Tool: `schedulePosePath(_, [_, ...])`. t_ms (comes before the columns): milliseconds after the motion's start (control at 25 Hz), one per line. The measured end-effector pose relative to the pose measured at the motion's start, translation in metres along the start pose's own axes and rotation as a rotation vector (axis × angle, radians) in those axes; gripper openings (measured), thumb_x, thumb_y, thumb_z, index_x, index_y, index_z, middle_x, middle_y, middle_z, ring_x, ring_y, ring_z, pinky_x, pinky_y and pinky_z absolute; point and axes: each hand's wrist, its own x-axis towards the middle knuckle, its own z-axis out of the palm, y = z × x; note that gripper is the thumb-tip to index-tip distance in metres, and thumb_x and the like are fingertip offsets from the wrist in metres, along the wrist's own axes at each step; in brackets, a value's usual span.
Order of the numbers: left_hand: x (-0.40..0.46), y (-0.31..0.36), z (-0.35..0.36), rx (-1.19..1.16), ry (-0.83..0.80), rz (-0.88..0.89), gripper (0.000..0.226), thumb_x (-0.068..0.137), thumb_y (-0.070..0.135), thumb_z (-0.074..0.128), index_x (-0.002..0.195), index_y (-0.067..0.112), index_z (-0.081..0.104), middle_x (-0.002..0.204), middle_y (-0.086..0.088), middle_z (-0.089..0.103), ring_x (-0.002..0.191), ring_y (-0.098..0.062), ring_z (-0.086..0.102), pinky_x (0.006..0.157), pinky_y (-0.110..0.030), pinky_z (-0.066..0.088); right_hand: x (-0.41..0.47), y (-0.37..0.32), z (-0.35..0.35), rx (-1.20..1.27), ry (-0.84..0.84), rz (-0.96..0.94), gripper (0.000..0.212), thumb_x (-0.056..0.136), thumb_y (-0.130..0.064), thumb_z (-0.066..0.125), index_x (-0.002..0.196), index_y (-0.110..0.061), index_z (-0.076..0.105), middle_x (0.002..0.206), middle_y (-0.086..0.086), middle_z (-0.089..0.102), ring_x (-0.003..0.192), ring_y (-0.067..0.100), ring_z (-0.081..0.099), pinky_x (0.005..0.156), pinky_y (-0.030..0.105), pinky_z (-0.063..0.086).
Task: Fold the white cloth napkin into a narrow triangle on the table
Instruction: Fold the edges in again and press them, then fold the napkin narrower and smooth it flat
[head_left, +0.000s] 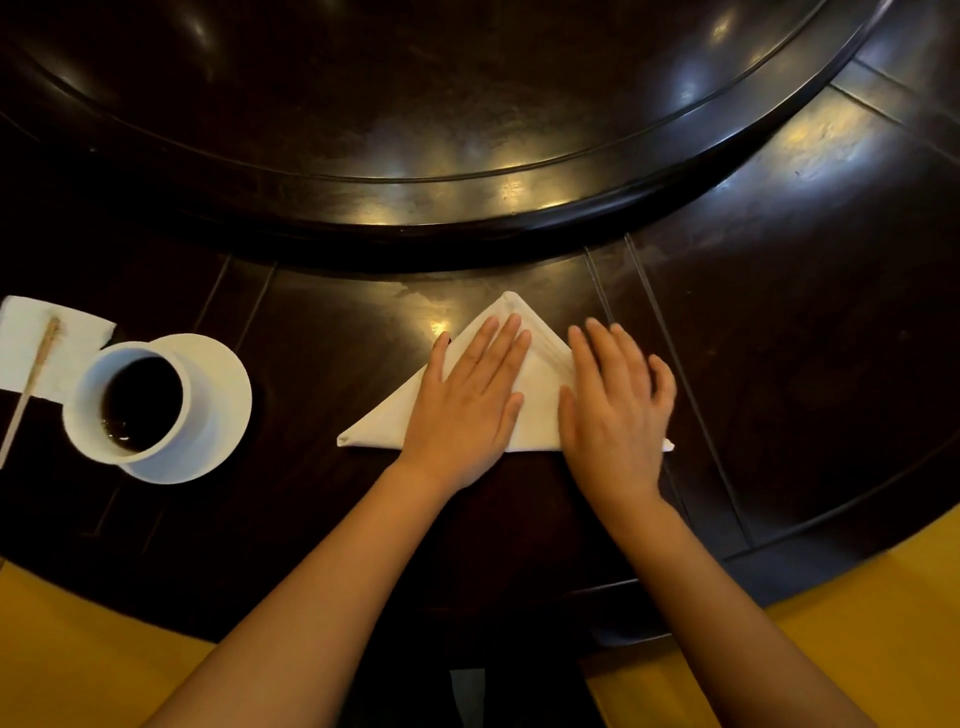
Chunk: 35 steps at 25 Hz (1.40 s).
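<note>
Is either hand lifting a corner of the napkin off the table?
No. The left hand and right hand both lie flat, palms down, on the triangular napkin.

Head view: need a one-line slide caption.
Both hands, left and right, press flat on a white napkin folded into a wide triangle on a dark table, cup at left.

A dark, polished wooden table (779, 322) with inlaid seams is shown. A raised round turntable (415, 104) is set at its centre. Ceiling light is reflected as bright patches on both surfaces. Yellow flooring (78, 649) is visible beyond the near edge.
</note>
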Motion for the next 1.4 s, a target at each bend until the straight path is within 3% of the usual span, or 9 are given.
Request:
schedulePosePath(120, [0.0, 0.001, 0.0, 0.018, 0.011, 0.018, 0.056, 0.095, 0.036, 0.017, 0.146, 0.014, 0.011, 0.155, -0.003, 0.009, 0.144, -0.018, 0.009, 0.111, -0.049, 0.01, -0.016, -0.022, 0.014, 0.024, -0.144, -0.077, 0.051, 0.094, -0.022, 0.028, 0.143, -0.005, 0.028, 0.152, 0.011, 0.026, 0.141, 0.022, 0.015, 0.112, 0.049, 0.007])
schedulePosePath(280, [0.001, 0.001, -0.001, 0.01, 0.004, 0.01, 0.058, 0.094, 0.034, 0.02, 0.146, 0.013, 0.011, 0.155, -0.003, 0.012, 0.143, -0.017, 0.011, 0.111, -0.048, 0.011, -0.024, -0.008, 0.02, -0.05, -0.264, -0.061, 0.058, 0.095, -0.034, 0.025, 0.146, -0.007, 0.019, 0.154, 0.007, 0.015, 0.142, 0.018, 0.008, 0.113, 0.046, 0.003])
schedulePosePath(480, [0.003, 0.002, -0.002, -0.002, -0.02, -0.002, 0.058, 0.094, 0.036, 0.019, 0.148, 0.014, 0.015, 0.156, -0.003, 0.016, 0.143, -0.018, 0.012, 0.111, -0.047, 0.007, -0.037, 0.046, 0.0, -0.149, -0.285, 0.146, 0.063, 0.094, -0.044, 0.019, 0.146, -0.01, 0.012, 0.156, 0.005, 0.011, 0.142, 0.016, 0.003, 0.113, 0.051, 0.001])
schedulePosePath(600, [0.002, 0.001, -0.004, -0.049, -0.001, -0.027, 0.059, 0.094, 0.039, 0.017, 0.148, 0.015, 0.014, 0.156, -0.001, 0.012, 0.144, -0.016, 0.008, 0.114, -0.044, 0.005, -0.032, 0.043, -0.007, -0.151, -0.236, 0.21, 0.063, 0.094, -0.046, 0.017, 0.146, -0.011, 0.014, 0.155, 0.004, 0.008, 0.143, 0.016, 0.0, 0.111, 0.053, -0.007])
schedulePosePath(760, [0.0, -0.002, -0.009, -0.305, 0.099, -0.065, 0.054, 0.094, 0.027, 0.025, 0.144, 0.006, 0.025, 0.151, -0.01, 0.028, 0.141, -0.013, 0.015, 0.115, -0.031, 0.006, 0.006, -0.013, 0.006, -0.041, -0.19, -0.149, 0.057, 0.093, -0.036, 0.026, 0.147, -0.017, 0.018, 0.154, 0.002, 0.008, 0.143, 0.018, 0.005, 0.112, 0.052, -0.001])
schedulePosePath(960, [-0.024, -0.023, -0.005, -0.044, 0.023, -0.12, 0.057, 0.094, 0.032, 0.024, 0.145, 0.006, 0.021, 0.152, -0.009, 0.026, 0.141, -0.017, 0.018, 0.113, -0.043, 0.019, 0.022, -0.019, 0.031, -0.017, -0.302, -0.271, 0.058, 0.095, -0.036, 0.021, 0.148, -0.014, 0.014, 0.157, 0.004, 0.012, 0.143, 0.014, 0.004, 0.113, 0.048, 0.006])
schedulePosePath(1160, [-0.076, -0.053, -0.009, -0.013, -0.01, -0.131, 0.059, 0.097, 0.041, 0.018, 0.146, 0.008, 0.017, 0.152, -0.008, 0.023, 0.14, -0.018, 0.017, 0.111, -0.037, 0.012, 0.03, -0.015, 0.024, 0.005, -0.362, -0.377, 0.06, 0.096, -0.038, 0.021, 0.148, -0.016, 0.004, 0.157, 0.002, 0.001, 0.143, 0.015, -0.004, 0.116, 0.048, 0.006])
schedulePosePath(1400, [-0.132, -0.019, 0.0, -0.062, -0.095, -0.156, 0.067, 0.097, 0.05, 0.009, 0.148, 0.007, 0.015, 0.154, -0.011, 0.015, 0.142, -0.021, 0.013, 0.111, -0.04, 0.012, 0.066, -0.001, 0.025, -0.062, -0.479, -0.833, 0.06, 0.096, -0.041, 0.02, 0.148, -0.017, 0.002, 0.155, 0.0, 0.0, 0.143, 0.016, -0.002, 0.115, 0.043, 0.002])
